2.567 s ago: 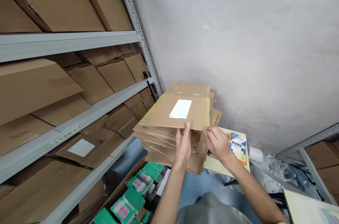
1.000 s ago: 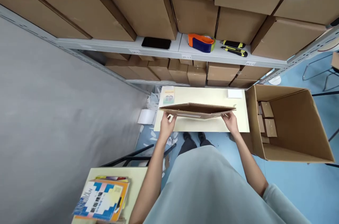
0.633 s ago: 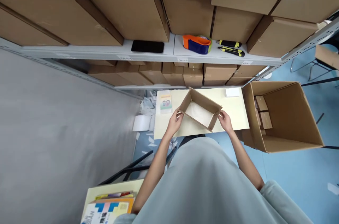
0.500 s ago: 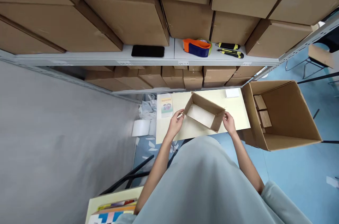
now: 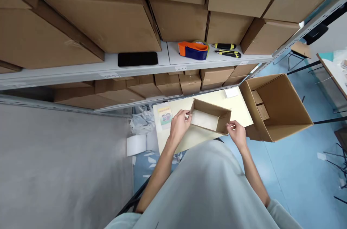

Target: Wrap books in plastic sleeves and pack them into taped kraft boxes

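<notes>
An open-topped cardboard box (image 5: 210,107) with a whitish bottom sits over the pale yellow table (image 5: 183,144), held between my two hands. At its left end, my left hand (image 5: 180,125) pinches the wall between thumb and fingers. My right hand (image 5: 236,132) grips the lower right corner, fingers closed on the edge. Whether the box rests on the tabletop or is lifted slightly, I cannot tell. Left of it lies a booklet (image 5: 165,116) with a colourful cover. A small white box (image 5: 231,93) stands near the table's far right corner.
A large open carton (image 5: 284,106) holding small boxes stands right of the table. Above is a shelf (image 5: 162,59) of cartons, with a phone (image 5: 137,59), tape dispenser (image 5: 193,50) and utility knives (image 5: 227,53). A white roll (image 5: 136,145) and crumpled paper (image 5: 143,120) lie left.
The box has turned a little and lies straighter across the table. My right hand has shifted to its lower right corner. The whole view has swung slightly to the right.
</notes>
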Demonstrator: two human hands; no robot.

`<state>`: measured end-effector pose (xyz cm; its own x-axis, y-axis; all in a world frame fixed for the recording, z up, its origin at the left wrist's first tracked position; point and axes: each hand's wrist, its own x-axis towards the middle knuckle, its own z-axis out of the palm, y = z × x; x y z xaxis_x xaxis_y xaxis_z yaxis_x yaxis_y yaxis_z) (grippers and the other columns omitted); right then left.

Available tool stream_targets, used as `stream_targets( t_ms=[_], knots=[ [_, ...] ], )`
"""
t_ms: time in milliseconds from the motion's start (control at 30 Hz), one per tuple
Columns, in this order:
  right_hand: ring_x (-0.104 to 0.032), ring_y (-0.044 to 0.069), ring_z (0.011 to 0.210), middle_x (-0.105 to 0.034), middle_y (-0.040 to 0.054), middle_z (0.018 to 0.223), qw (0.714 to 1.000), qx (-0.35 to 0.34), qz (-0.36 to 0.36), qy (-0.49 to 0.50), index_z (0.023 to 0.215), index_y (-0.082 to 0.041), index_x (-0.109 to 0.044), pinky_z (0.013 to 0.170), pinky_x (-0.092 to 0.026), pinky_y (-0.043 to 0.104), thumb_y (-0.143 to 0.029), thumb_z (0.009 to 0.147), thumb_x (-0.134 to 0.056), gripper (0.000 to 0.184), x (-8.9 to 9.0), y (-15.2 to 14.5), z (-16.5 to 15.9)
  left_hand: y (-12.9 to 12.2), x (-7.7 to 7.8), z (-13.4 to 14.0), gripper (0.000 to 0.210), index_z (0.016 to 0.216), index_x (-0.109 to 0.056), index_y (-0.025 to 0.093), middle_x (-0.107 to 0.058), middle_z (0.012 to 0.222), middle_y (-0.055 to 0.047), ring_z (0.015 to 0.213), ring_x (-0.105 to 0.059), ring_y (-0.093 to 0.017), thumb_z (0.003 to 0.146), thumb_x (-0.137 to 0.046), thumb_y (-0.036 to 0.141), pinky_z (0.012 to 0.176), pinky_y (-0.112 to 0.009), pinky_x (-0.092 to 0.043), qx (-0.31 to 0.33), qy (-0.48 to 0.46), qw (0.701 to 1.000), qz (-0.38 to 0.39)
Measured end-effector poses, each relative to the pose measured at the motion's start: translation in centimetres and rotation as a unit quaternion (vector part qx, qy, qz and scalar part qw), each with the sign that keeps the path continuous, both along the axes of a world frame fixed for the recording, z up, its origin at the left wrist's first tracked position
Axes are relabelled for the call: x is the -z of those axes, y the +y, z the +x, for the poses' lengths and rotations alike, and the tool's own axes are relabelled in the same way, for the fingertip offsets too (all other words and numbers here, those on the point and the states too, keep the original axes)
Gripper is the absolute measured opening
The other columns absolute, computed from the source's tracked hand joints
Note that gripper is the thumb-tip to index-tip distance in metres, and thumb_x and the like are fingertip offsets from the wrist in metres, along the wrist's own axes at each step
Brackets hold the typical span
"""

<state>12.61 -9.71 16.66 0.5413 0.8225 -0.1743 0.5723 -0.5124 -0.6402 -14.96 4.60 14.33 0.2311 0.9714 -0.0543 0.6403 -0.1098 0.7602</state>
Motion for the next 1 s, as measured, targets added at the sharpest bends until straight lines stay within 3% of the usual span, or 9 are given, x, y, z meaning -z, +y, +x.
stream_targets(
  t_ms=[267, 533, 800, 900, 1000],
  knots=[
    [-0.072, 0.024, 0.069, -0.078, 0.0079, 0.084, 0.994, -0.069, 0.035, -0.079, 0.094, -0.023, -0.068, 0.069, -0.054, 0.035, -0.045, 0.092, -0.054, 0.026, -2.4, 4.5, 2.0, -1.9, -2.0, -0.3, 0.017, 0.101, -0.076, 0.023, -0.077, 0.105, -0.006, 0.074, -0.073, -0.021, 0.095, -0.061, 0.029, 0.075, -0.032, -0.052, -0.050, -0.003, 0.999, 0.016],
    [-0.069, 0.023, 0.066, -0.077, 0.0090, 0.089, 0.978, -0.173, 0.031, -0.115, 0.101, -0.021, -0.068, 0.069, -0.051, 0.034, -0.041, 0.097, -0.052, 0.026, -3.8, 8.8, 6.6, -4.9, -3.1, 4.2, 0.018, 0.108, -0.073, 0.023, -0.074, 0.107, -0.006, 0.075, -0.072, -0.019, 0.098, -0.061, 0.030, 0.075, -0.031, -0.053, -0.143, -0.013, 0.990, 0.004],
    [-0.070, 0.019, 0.067, -0.074, 0.0059, 0.097, 0.952, -0.295, 0.005, -0.083, 0.104, -0.021, -0.067, 0.064, -0.048, 0.031, -0.039, 0.102, -0.051, 0.024, -0.7, 10.0, 9.6, -5.9, -1.6, 8.1, 0.023, 0.116, -0.073, 0.021, -0.074, 0.115, -0.009, 0.068, -0.070, -0.018, 0.101, -0.058, 0.031, 0.075, -0.033, -0.053, -0.212, 0.049, 0.976, -0.021],
    [-0.071, 0.018, 0.067, -0.073, 0.0060, 0.103, 0.946, -0.319, 0.009, -0.050, 0.114, -0.021, -0.068, 0.064, -0.051, 0.031, -0.044, 0.106, -0.052, 0.030, 0.5, 9.6, 9.4, -6.2, -1.5, 8.8, 0.030, 0.127, -0.071, 0.021, -0.074, 0.121, -0.010, 0.076, -0.073, -0.020, 0.102, -0.058, 0.031, 0.079, -0.034, -0.056, -0.190, 0.066, 0.979, -0.020],
    [-0.073, 0.020, 0.072, -0.072, 0.0093, 0.114, 0.936, -0.351, -0.011, -0.032, 0.124, -0.020, -0.068, 0.066, -0.057, 0.034, -0.048, 0.107, -0.053, 0.035, 1.1, 9.1, 9.0, -6.6, -1.5, 9.3, 0.031, 0.131, -0.071, 0.024, -0.073, 0.125, -0.010, 0.102, -0.075, -0.025, 0.104, -0.055, 0.028, 0.095, -0.037, -0.058, -0.131, 0.059, 0.990, -0.004]
  ],
)
